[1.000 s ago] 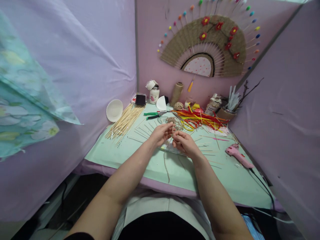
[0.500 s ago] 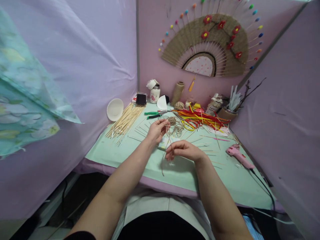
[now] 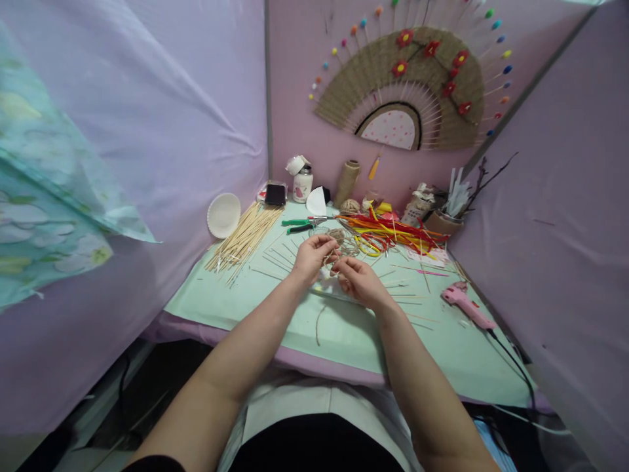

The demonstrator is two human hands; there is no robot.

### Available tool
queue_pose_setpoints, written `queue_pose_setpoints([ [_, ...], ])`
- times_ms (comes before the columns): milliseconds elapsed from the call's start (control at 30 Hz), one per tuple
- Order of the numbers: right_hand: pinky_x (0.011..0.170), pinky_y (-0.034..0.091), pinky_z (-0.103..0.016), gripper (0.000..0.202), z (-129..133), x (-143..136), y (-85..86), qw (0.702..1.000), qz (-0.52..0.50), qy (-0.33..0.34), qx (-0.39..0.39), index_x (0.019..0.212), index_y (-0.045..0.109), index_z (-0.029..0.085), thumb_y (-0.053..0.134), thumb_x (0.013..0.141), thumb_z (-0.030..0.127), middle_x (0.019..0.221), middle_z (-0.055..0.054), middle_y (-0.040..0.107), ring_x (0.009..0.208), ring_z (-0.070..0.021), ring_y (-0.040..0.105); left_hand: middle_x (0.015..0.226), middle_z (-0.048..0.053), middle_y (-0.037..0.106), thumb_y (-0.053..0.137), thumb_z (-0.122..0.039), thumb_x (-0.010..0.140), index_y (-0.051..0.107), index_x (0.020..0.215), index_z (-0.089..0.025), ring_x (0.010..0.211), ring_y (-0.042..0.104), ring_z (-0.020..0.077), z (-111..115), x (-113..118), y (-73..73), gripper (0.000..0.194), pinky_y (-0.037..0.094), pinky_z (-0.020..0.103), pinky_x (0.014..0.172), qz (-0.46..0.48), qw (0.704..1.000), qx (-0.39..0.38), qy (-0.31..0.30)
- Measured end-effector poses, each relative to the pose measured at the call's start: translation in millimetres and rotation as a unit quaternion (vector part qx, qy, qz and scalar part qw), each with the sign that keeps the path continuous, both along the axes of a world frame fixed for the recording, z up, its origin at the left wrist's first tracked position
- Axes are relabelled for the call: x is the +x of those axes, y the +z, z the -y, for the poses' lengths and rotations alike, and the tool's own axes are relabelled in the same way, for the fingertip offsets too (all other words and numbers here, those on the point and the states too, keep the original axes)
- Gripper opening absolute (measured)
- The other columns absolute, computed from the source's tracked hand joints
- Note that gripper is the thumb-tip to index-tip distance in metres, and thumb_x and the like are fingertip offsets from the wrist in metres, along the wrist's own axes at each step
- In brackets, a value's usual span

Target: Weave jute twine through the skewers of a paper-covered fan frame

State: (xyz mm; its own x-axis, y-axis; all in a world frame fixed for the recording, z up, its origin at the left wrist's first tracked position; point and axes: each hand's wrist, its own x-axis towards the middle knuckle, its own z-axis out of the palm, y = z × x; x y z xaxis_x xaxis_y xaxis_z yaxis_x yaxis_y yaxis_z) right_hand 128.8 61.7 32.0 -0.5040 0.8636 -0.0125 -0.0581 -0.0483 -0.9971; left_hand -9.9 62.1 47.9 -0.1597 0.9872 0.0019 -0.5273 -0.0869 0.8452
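Head view: pinching thin brown twine between thumb and fingertips of left hand, nearly closed, other fingers curled in. Pinching same twine with right hand, also nearly closed, just beside left hand, over middle of desk. Running down nearer the body, a loose twine end; can't tell if touching desk or hanging. Seen under hands, partly hidden: pale board, with thin sticks fanning out left and right. Just behind hands: tangled twine coil. Farther back: green-handled pliers, red, orange and yellow pipe cleaners, upright twine spool, white jar. To the left: spread pile of wooden skewers, with white scalloped dish tilted up near them. To the right: pink glue gun lying on desk, well apart from hands. Up on back wall: big fan with red flowers
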Motion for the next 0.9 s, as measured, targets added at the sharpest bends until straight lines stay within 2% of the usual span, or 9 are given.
queue_pose_setpoints([
  [133, 0.043, 0.022, -0.021, 0.032, 5.2, -3.3, -0.3, 1.0, 0.003, 0.018, 0.016, 0.074, 0.063, 0.018, 0.072, 0.073, 0.049, 0.066, 0.003, 0.059, 0.045, -0.0047, 0.036, 0.068, 0.001, 0.065, 0.08, -0.027, 0.064, 0.062, 0.077, -0.014, 0.06, 0.061, 0.0113, -2.8, 1.0, -4.8, 0.026, 0.047, 0.023, 0.058, -0.037, 0.999, 0.032, 0.017],
  [267, 0.045, 0.021, -0.021, 0.034, -1.1, -0.4, -4.9, 0.998, -0.065, -0.003, 0.01, 0.073, 0.062, 0.017, 0.072, 0.075, 0.049, 0.064, 0.002, 0.056, 0.047, -0.0047, 0.036, 0.07, 0.0, 0.066, 0.08, -0.027, 0.064, 0.062, 0.078, -0.014, 0.057, 0.057, 0.0082, -4.9, -1.1, -5.3, 0.026, 0.043, 0.021, 0.056, -0.031, 0.999, 0.031, 0.027],
  [467, 0.041, 0.015, -0.021, 0.039, -8.3, 5.6, 3.9, 0.988, -0.139, -0.057, -0.028, 0.077, 0.058, 0.02, 0.072, 0.071, 0.056, 0.045, 0.01, 0.032, 0.041, -0.0059, 0.019, 0.069, -0.001, 0.065, 0.083, -0.024, 0.059, 0.06, 0.078, -0.014, 0.054, 0.052, 0.0042, -4.1, -5.5, -0.8, 0.031, 0.039, 0.017, 0.055, 0.041, 0.999, 0.01, -0.026],
  [600, 0.041, 0.013, -0.022, 0.036, -3.6, 15.4, 15.8, 0.987, -0.147, -0.055, -0.033, 0.08, 0.057, 0.022, 0.071, 0.072, 0.054, 0.044, 0.011, 0.029, 0.041, -0.0071, 0.013, 0.067, -0.002, 0.062, 0.084, -0.024, 0.058, 0.061, 0.075, -0.015, 0.056, 0.051, 0.0051, -4.3, -5.3, -2.5, 0.03, 0.033, 0.017, 0.052, -0.002, 0.999, 0.016, -0.037],
  [700, 0.043, 0.015, -0.023, 0.031, 7.5, 30.1, 23.2, 0.992, -0.117, -0.055, -0.009, 0.083, 0.058, 0.022, 0.068, 0.077, 0.051, 0.043, 0.01, 0.032, 0.04, -0.0075, 0.016, 0.064, -0.003, 0.06, 0.083, -0.022, 0.058, 0.062, 0.07, -0.015, 0.054, 0.046, 0.0042, -5.9, -4.0, -5.3, 0.025, 0.029, 0.018, 0.049, -0.054, 0.998, 0.03, -0.014],
  [767, 0.044, 0.019, -0.023, 0.031, 20.3, 41.8, 29.6, 0.996, -0.06, -0.062, 0.029, 0.086, 0.06, 0.021, 0.064, 0.081, 0.051, 0.044, 0.009, 0.037, 0.041, -0.008, 0.024, 0.062, -0.004, 0.059, 0.082, -0.022, 0.059, 0.062, 0.069, -0.015, 0.051, 0.044, 0.0038, -7.1, -3.3, -6.7, 0.023, 0.029, 0.019, 0.049, -0.065, 0.997, 0.033, -0.01],
  [833, 0.047, 0.026, -0.024, 0.031, 37.5, 52.5, 38.4, 0.994, 0.048, -0.046, 0.081, 0.091, 0.063, 0.019, 0.059, 0.086, 0.05, 0.047, 0.006, 0.045, 0.044, -0.0096, 0.034, 0.062, -0.004, 0.059, 0.083, -0.023, 0.059, 0.062, 0.07, -0.015, 0.049, 0.046, 0.004, -7.7, -3.2, -7.0, 0.025, 0.031, 0.019, 0.049, -0.058, 0.998, 0.02, -0.009],
  [900, 0.054, 0.035, -0.025, 0.031, 57.4, 59.5, 47.7, 0.975, 0.173, 0.004, 0.141, 0.098, 0.064, 0.019, 0.053, 0.091, 0.046, 0.052, 0.004, 0.053, 0.051, -0.0118, 0.045, 0.064, -0.003, 0.062, 0.083, -0.024, 0.06, 0.062, 0.072, -0.015, 0.052, 0.053, 0.0054, -7.3, -3.5, -6.2, 0.026, 0.035, 0.019, 0.051, -0.042, 0.999, -0.002, -0.003],
])
